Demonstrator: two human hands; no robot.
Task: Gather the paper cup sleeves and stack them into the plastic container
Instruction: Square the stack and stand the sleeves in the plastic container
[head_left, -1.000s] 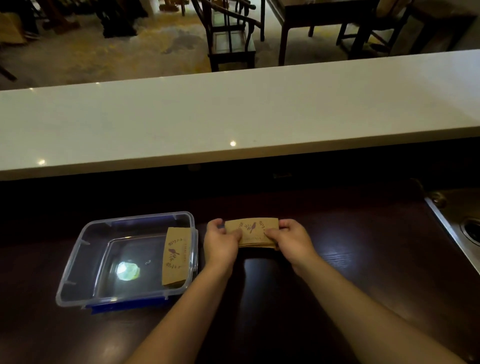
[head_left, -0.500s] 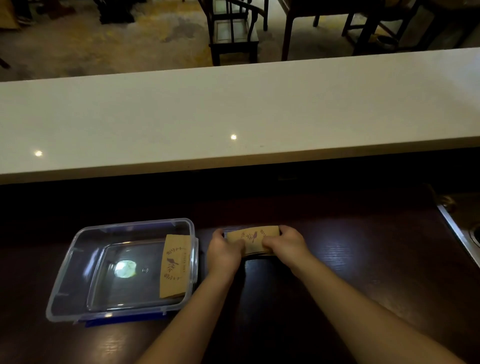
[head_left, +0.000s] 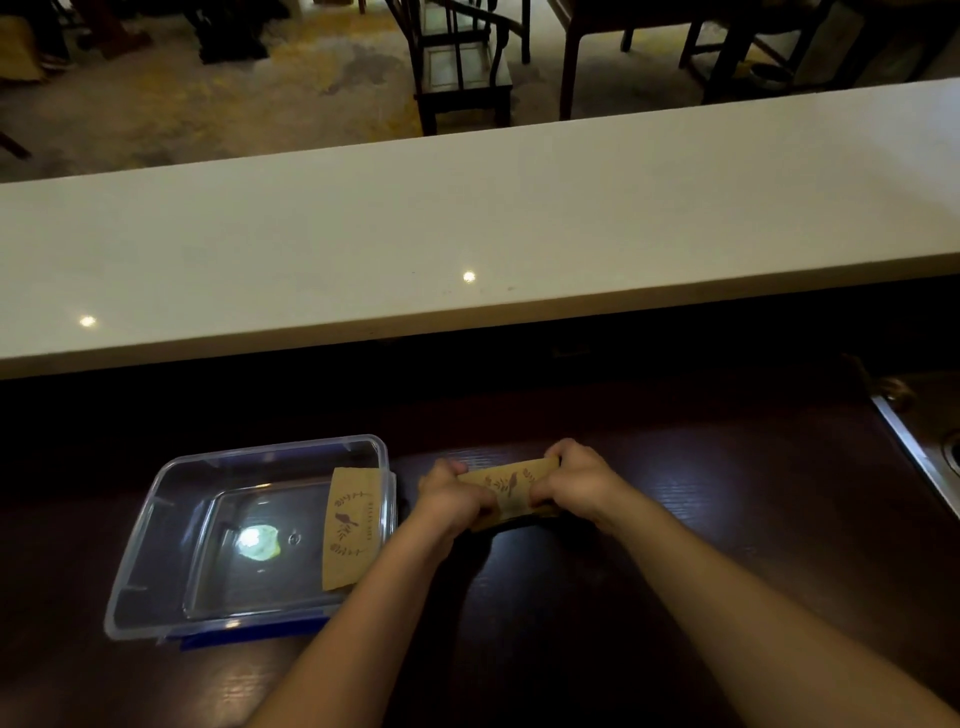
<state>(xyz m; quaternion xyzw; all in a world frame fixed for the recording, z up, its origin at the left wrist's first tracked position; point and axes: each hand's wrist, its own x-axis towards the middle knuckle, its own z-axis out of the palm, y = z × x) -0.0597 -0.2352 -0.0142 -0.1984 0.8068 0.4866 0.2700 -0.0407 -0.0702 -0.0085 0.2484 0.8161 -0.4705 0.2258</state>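
My left hand (head_left: 451, 500) and right hand (head_left: 574, 480) each grip pinched on the sleeve stack (head_left: 506, 487), just right of the plastic container (head_left: 171, 525) on the desk (head_left: 675, 519).

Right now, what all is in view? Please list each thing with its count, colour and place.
container: one, clear plastic, on the dark counter at left, on something blue
sleeve: one, brown with dark print, inside the container at its right wall
sleeve stack: one bundle, brown, count unclear, right of the container, between both hands
dark counter: one, dark wood, under everything near
white bar top: one, white, behind the counter
sink: one, metal, far right edge, partly seen
chair: one, dark wood, on the floor beyond the bar top
left hand: grips the stack's left end
right hand: grips the stack's right end
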